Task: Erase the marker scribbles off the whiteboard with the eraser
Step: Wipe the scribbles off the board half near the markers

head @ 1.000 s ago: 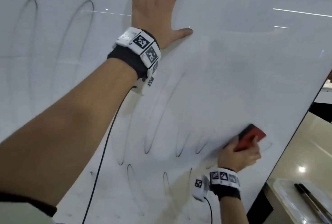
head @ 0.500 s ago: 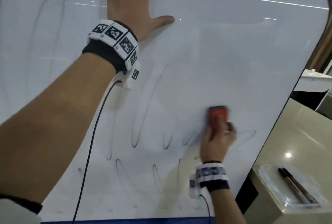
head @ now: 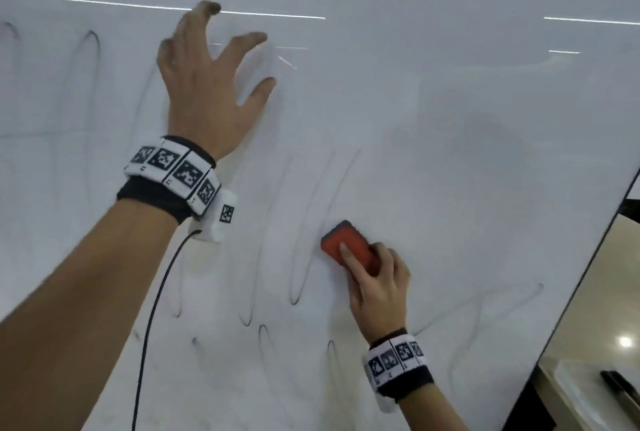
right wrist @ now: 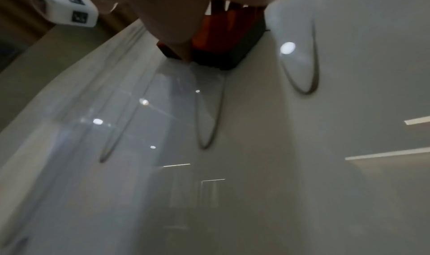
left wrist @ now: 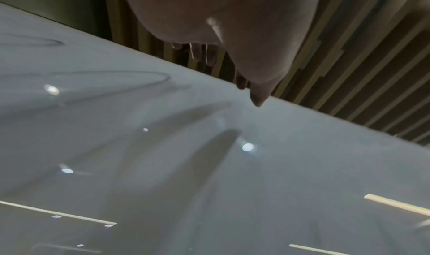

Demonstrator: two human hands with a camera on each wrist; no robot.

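A big whiteboard fills the head view, with dark looped marker scribbles across its lower middle and more loops at the upper left. My right hand grips a red eraser with a dark felt base and presses it flat on the board beside the loops. My left hand hovers near the upper board with its fingers spread; in the left wrist view its fingertips hang just off the surface. Faint smears mark the wiped area on the right.
The board's right edge runs diagonally down. Beyond it stands a beige counter with a clear tray holding dark markers. A black cable hangs from my left wrist across the board.
My right hand has swept the eraser leftward and up across the board, from near the right edge toward the loops. My left hand has lifted its palm off the board, fingers now arched.
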